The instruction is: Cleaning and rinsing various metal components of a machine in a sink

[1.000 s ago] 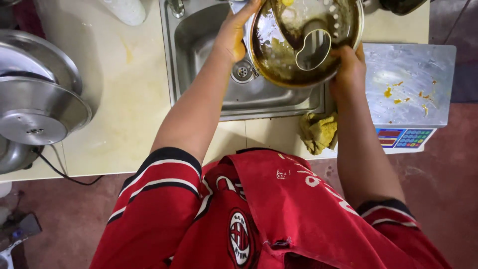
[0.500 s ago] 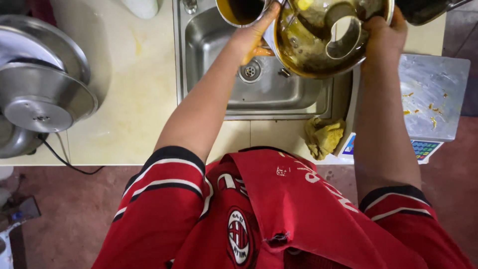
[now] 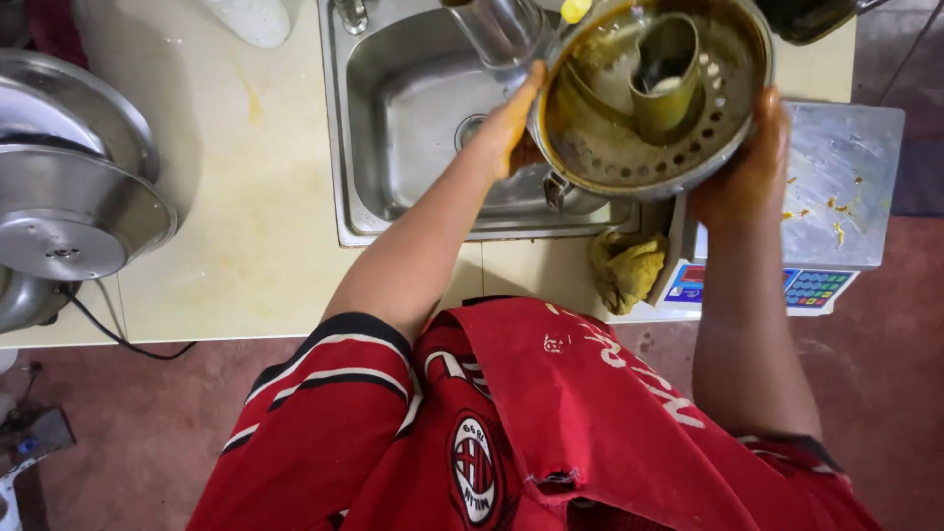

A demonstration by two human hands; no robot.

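A round metal strainer bowl (image 3: 654, 98), smeared yellow-brown, is held tilted over the steel sink (image 3: 393, 128). The left hand (image 3: 511, 123) and right hand (image 3: 742, 162) grip its rim. A metal cup (image 3: 501, 29) stands just behind, perhaps touching. A yellow rag (image 3: 624, 267) and a weighing scale (image 3: 836, 206) lie beside it.

Glossy metal perforated bowl (image 3: 654, 108) smeared yellow-brown, shiny steel sink (image 3: 413, 118), matt cream countertop (image 3: 246, 197).
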